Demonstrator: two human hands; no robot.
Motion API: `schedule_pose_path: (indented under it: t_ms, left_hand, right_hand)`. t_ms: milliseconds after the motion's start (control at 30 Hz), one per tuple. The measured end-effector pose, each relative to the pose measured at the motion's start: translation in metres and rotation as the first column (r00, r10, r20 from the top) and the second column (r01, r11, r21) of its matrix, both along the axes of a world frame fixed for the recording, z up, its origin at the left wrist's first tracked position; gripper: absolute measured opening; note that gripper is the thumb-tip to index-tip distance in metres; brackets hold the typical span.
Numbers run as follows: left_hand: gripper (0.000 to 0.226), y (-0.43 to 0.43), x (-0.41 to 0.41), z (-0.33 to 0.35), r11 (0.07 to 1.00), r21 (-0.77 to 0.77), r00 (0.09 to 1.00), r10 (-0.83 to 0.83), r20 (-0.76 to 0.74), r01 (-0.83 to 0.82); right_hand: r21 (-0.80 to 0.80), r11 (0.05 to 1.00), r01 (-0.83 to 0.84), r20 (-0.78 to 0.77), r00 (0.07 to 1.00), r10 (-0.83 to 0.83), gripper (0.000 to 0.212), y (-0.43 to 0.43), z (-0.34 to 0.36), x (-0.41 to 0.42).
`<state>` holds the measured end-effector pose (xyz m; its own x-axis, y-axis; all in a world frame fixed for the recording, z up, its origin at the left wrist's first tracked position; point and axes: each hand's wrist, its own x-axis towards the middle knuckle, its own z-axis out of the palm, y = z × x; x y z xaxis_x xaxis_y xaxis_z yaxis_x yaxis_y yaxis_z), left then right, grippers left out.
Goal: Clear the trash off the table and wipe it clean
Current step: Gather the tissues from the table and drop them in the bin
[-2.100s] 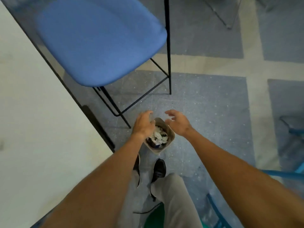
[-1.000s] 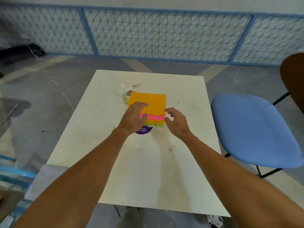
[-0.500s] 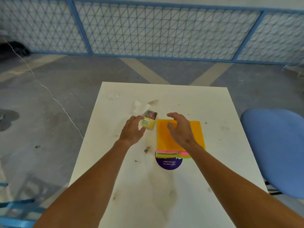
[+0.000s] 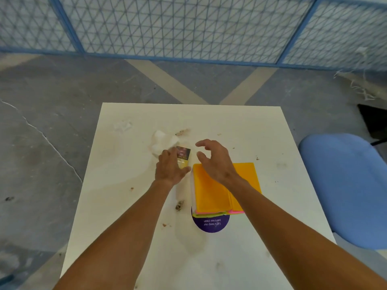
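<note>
The small rectangular pack (image 4: 184, 155), glossy yellow with a dark printed panel, lies mid-tabletop (image 4: 125, 206) beside crumpled white tissue (image 4: 162, 141). The left hand (image 4: 170, 169) appears to have its fingers clamped on the pack. The right hand (image 4: 217, 162) hovers with fingers apart over flat, folded orange cloths (image 4: 209, 191).

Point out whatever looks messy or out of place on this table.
A crumpled white tissue and a small yellow-and-black pack litter the white table; brown crumb smears lie near the tissue and beside the orange-topped cloth stack.
</note>
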<state>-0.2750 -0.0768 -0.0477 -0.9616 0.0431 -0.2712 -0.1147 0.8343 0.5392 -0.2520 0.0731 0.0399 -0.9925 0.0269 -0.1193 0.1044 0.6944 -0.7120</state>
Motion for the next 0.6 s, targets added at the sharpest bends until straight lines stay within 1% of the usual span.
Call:
schedule_pose_path:
  t_ms: [67,167,233,300,400,500,600]
  left_hand:
    - [0.079,0.004,0.001,-0.007,0.999,-0.035,0.999,0.019,-0.027,-0.02]
    - [0.068,0.006,0.005,-0.012,0.998,-0.029,0.997,0.047,-0.064,-0.049]
    - [0.065,0.003,0.006,-0.009,0.996,0.047,0.995,0.079,-0.066,-0.076]
    - [0.062,-0.003,0.007,-0.002,0.984,0.159,0.992,0.097,-0.08,-0.084]
    - [0.057,-0.012,0.008,0.018,0.948,0.318,0.988,0.046,-0.15,0.004]
    - [0.055,-0.021,0.007,0.036,0.912,0.409,0.97,0.063,-0.235,0.04]
    - [0.054,-0.03,0.003,0.051,0.878,0.464,0.961,0.018,-0.275,0.117]
  right_hand:
    - [-0.009,1.0,0.007,0.008,1.0,-0.007,0.028,0.003,-0.002,-0.003]
    - [-0.019,1.0,-0.005,0.019,1.0,0.005,0.028,0.006,-0.003,-0.007]
    - [-0.023,1.0,-0.011,0.025,1.0,0.012,0.029,0.006,-0.003,-0.008]
    - [-0.039,0.999,0.001,0.023,1.0,-0.001,0.03,0.004,-0.002,-0.01]
    - [-0.066,0.996,0.054,0.041,0.998,-0.051,0.04,-0.002,0.003,-0.015]
    - [-0.114,0.99,0.085,0.121,0.99,-0.071,0.056,-0.011,0.013,-0.019]
    - [-0.213,0.973,0.085,0.121,0.991,-0.06,0.061,-0.019,0.022,-0.02]
